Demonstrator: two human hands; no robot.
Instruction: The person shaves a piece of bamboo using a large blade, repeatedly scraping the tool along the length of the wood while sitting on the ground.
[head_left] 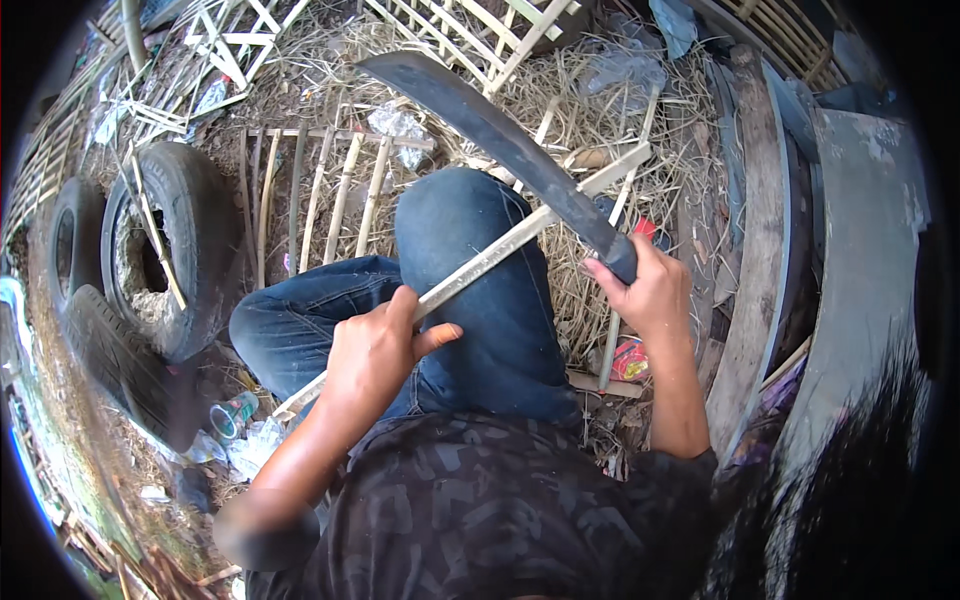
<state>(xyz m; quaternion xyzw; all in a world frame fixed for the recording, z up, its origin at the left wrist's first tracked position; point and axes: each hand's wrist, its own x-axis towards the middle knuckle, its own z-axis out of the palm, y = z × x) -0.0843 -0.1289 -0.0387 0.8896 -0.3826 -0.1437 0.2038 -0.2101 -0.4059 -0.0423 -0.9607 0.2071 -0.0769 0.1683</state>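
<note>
A seated person's left hand point(375, 350) is wrapped tight around a long pale split-bamboo strip point(520, 238) lying slantwise over the blue-jeaned knee point(460, 220). The right hand point(650, 290) is clenched on the handle of a long dark curved machete point(490, 125), whose blade crosses the strip. Worn black tyres point(170, 250) crowd the left, weathered grey planks point(760, 250) the right; straw lies between. The handle is hidden in the fist.

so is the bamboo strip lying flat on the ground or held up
Held up. The left hand grips the bamboo strip slanting across the knee, off the ground, while the right hand lays the machete across it.
</note>
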